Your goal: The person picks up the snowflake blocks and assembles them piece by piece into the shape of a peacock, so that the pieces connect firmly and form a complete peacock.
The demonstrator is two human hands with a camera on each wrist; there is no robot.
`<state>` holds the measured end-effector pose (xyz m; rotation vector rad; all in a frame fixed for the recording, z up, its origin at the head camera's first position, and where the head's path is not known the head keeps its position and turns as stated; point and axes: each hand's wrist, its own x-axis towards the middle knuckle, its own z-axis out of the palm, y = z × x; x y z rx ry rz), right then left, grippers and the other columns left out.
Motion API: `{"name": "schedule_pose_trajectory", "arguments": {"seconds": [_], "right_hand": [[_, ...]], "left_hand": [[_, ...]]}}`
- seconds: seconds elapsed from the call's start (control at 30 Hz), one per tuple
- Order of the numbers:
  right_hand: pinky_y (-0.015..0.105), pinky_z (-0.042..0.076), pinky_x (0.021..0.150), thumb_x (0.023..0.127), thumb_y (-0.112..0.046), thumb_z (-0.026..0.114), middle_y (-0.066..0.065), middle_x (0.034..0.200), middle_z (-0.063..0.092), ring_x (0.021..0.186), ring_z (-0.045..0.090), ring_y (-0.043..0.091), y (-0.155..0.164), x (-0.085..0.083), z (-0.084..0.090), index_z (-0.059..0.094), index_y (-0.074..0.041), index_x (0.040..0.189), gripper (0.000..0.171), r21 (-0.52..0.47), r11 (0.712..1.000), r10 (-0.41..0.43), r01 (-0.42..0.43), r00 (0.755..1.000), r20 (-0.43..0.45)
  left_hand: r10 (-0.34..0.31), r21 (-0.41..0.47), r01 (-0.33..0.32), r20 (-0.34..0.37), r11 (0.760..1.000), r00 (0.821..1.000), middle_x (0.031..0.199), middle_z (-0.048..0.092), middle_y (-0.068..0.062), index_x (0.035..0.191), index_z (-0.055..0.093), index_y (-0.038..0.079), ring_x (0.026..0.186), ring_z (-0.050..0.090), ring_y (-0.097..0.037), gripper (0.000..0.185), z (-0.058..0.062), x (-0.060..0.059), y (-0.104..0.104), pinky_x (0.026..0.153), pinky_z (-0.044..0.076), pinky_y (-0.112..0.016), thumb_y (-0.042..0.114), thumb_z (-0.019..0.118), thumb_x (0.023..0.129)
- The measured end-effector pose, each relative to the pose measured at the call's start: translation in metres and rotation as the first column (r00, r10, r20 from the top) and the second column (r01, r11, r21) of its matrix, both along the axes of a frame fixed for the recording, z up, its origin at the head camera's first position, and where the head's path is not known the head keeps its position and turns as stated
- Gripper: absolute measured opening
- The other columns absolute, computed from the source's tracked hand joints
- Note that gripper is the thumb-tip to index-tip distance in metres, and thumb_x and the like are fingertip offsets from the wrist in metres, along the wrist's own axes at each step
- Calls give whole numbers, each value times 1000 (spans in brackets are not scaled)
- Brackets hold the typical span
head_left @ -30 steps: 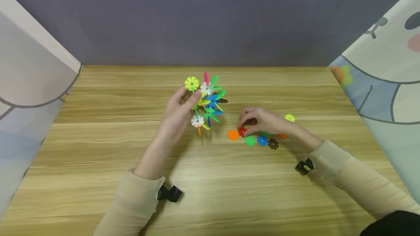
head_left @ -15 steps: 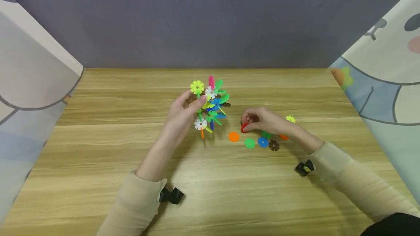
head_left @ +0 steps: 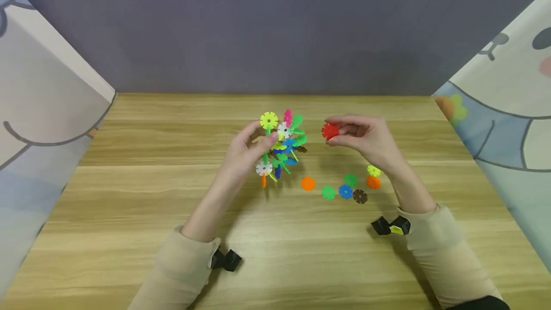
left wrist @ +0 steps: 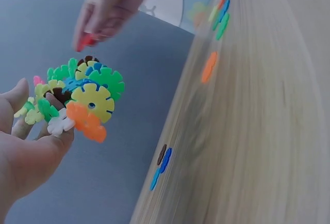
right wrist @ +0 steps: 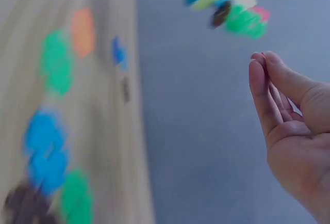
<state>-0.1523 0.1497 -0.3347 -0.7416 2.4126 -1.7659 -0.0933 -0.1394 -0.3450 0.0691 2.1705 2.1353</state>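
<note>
The left hand (head_left: 247, 152) holds the cluster (head_left: 281, 145) of interlocked plastic discs up off the table (head_left: 129, 204), left of centre, fingers and thumb curled round its left side. Against a second ago the cluster sits a little to the right, with the yellow disc (head_left: 269, 120) at its top left as before. In the left wrist view the same cluster (left wrist: 77, 97) rests against the fingertips (left wrist: 54, 126).

Right of the cluster, the right hand (head_left: 366, 140) pinches a red disc (head_left: 330, 131) between thumb and fingers, raised level with the cluster and near it but apart. A second ago this hand lay low on the table among the loose discs, touching the red one there; half a second ago it had just closed on it. The right wrist view is blurred and shows only a sliver of red at the fingertips (right wrist: 263, 72).

Below the raised hand, loose discs lie on the table: orange (head_left: 307, 183), green (head_left: 328, 192), blue (head_left: 345, 191), brown (head_left: 359, 196), a second green (head_left: 350, 180), a second orange (head_left: 373, 182) and a yellow-green one (head_left: 373, 171). The last three were partly hidden by the hand before and now show fully.
</note>
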Motion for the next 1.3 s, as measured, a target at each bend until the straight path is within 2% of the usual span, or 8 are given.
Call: {"name": "schedule_pose_trajectory", "arguments": {"seconds": [0.2,0.27,0.47,0.6,0.83,1.03,1.17,1.3], "right_hand": [[21,61,69,81,10,81,-1,86,75,72,70,13,-21,7,13,73,6,116,36,-247,969,-1,-19,997,-79],[23,62,67,81,12,80,0,84,74,70,69,15,-26,8,12,73,8,114,34,-274,961,-11,-20,994,-111],[23,59,62,81,14,78,-2,78,73,66,69,14,-35,13,3,73,9,114,34,-247,968,-76,44,990,-121],[22,60,63,82,11,79,-4,80,75,67,71,12,-38,14,-2,72,8,116,35,-245,968,-88,57,989,-118],[23,61,65,84,6,79,-5,82,74,69,70,13,-46,12,-5,71,8,120,37,-233,971,-81,47,987,-136],[21,59,65,84,8,79,-9,83,73,70,69,11,-51,12,-8,72,6,120,38,-209,977,-78,47,987,-143],[20,56,62,83,6,80,-12,85,73,69,65,12,-55,13,-8,73,3,120,37,-176,983,-83,50,980,-183],[19,55,65,83,5,81,-8,87,72,72,64,10,-60,11,-7,74,2,119,37,-137,989,-88,53,962,-258]], "left_hand": [[-38,-150,27,-71,988,997,124,65,-9,132,63,20,106,73,-34,34,-5,-4,1,89,61,-36,34,66,101],[-41,-172,28,-75,985,996,125,65,-9,133,62,21,104,72,-34,36,-8,-4,-1,86,60,-34,36,66,101],[-33,-179,21,-68,984,997,127,65,-11,137,62,19,98,72,-30,39,-21,-1,-6,84,60,-33,35,66,101],[-50,-184,32,-93,982,994,124,66,-10,135,63,19,90,71,-23,37,-26,-2,-5,81,60,-32,34,66,101],[-85,-241,39,-186,970,979,115,70,-4,129,66,24,84,65,-21,31,-24,-7,-1,74,58,-31,36,67,100],[-94,-275,44,-171,960,981,112,70,-3,129,65,25,83,65,-21,33,-23,-5,1,73,58,-33,38,69,99],[-103,-297,44,-184,954,978,115,70,-2,132,65,25,86,67,-19,35,-23,-5,1,75,58,-32,39,68,99],[-119,-354,28,-236,935,964,119,71,0,135,64,24,90,67,-17,38,-22,-5,1,77,58,-30,38,67,100]]}}
